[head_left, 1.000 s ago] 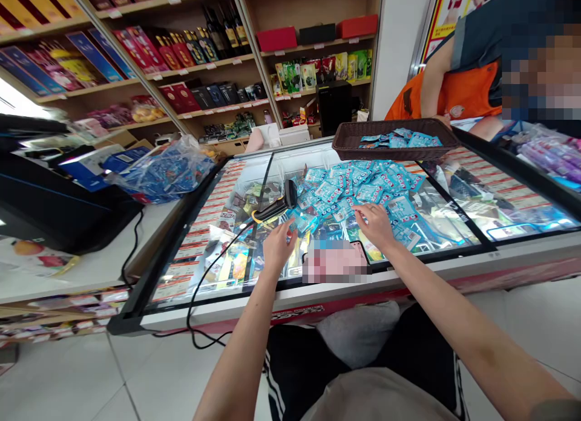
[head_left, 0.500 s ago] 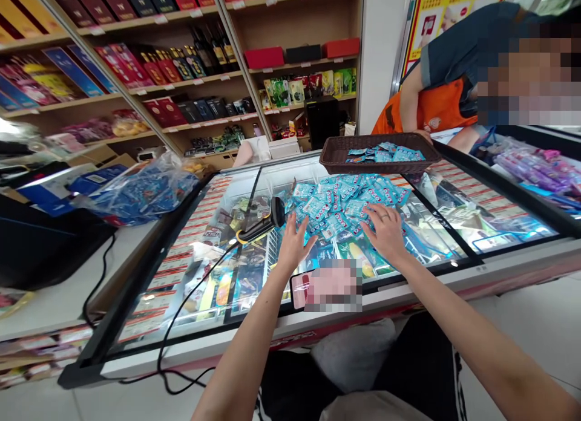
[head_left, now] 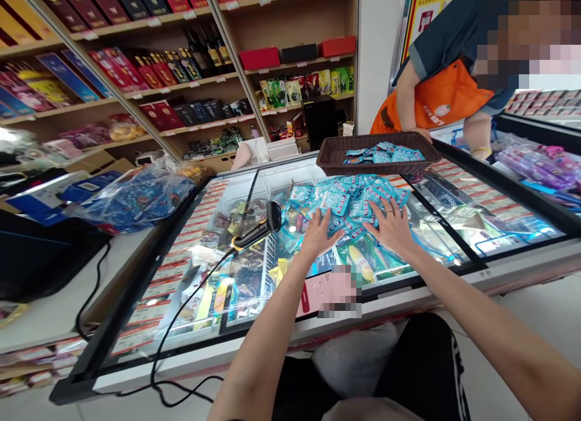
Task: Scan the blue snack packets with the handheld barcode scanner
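A pile of small blue packets [head_left: 336,198] lies on the glass top of a chest freezer [head_left: 245,282]. At the near left side of the pile, my left hand [head_left: 318,236] rests palm down on the packets, fingers spread. My right hand [head_left: 394,228], with a ring on one finger, lies over the right side of the pile, its fingers also apart. Neither hand grips anything. Just below my left hand is a phone [head_left: 321,293] with a pink screen. Left of the pile lies a black and yellow barcode scanner [head_left: 259,230].
Behind the pile stands a brown woven basket [head_left: 376,164] with more blue packets. A co-worker in an orange apron [head_left: 447,97] leans in, one hand at the basket. A scanner cable [head_left: 175,312] crosses the glass. A plastic bag of blue packets [head_left: 131,200] sits on the left counter.
My left hand has moved right, pulling packets inward from the pile's left side. My right hand has shifted slightly right. The co-worker's far arm has moved over the freezer at right.
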Demonstrator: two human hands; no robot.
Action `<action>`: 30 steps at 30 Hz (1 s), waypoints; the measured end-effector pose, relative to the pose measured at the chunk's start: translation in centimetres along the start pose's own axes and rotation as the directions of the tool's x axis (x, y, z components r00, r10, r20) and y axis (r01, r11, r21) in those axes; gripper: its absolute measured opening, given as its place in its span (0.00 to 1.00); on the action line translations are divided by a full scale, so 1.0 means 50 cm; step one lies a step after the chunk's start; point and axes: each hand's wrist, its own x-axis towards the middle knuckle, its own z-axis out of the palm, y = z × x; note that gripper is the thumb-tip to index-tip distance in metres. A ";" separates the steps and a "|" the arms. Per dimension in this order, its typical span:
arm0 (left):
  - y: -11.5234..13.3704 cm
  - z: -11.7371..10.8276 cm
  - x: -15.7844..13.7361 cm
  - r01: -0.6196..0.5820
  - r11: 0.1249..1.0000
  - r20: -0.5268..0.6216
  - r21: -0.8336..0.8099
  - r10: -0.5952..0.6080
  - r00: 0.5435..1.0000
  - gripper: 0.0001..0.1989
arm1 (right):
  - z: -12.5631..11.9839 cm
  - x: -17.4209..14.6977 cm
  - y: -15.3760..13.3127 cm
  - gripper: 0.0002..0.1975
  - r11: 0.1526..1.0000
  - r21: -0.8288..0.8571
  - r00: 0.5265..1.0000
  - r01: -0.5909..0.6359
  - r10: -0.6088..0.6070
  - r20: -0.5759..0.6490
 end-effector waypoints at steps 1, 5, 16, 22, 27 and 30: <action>0.007 0.002 0.001 -0.045 0.999 0.018 -0.029 0.046 0.999 0.43 | 0.000 0.005 0.007 0.33 1.000 0.002 1.000 0.000 0.000 -0.008; 0.007 -0.023 -0.026 -0.186 0.977 -0.068 -0.102 0.179 0.981 0.36 | -0.002 0.022 0.024 0.30 1.000 0.003 0.999 0.007 -0.007 -0.043; -0.161 -0.136 -0.197 -0.045 0.999 -0.235 -0.030 0.037 0.971 0.18 | -0.065 0.022 -0.110 0.20 0.952 0.299 0.997 0.070 -0.080 0.020; -0.123 -0.129 -0.275 -0.041 0.993 -0.129 -0.108 0.027 0.991 0.17 | -0.060 -0.034 -0.178 0.23 0.962 0.260 0.937 -0.088 -0.008 0.348; -0.114 -0.123 -0.301 -0.023 0.989 -0.114 -0.147 0.006 0.993 0.18 | -0.060 -0.035 -0.194 0.23 0.956 0.289 0.948 -0.056 -0.040 0.317; -0.116 -0.123 -0.300 -0.034 0.991 -0.195 -0.128 0.008 0.981 0.17 | -0.052 -0.022 -0.213 0.23 0.951 0.306 0.944 0.050 -0.145 0.296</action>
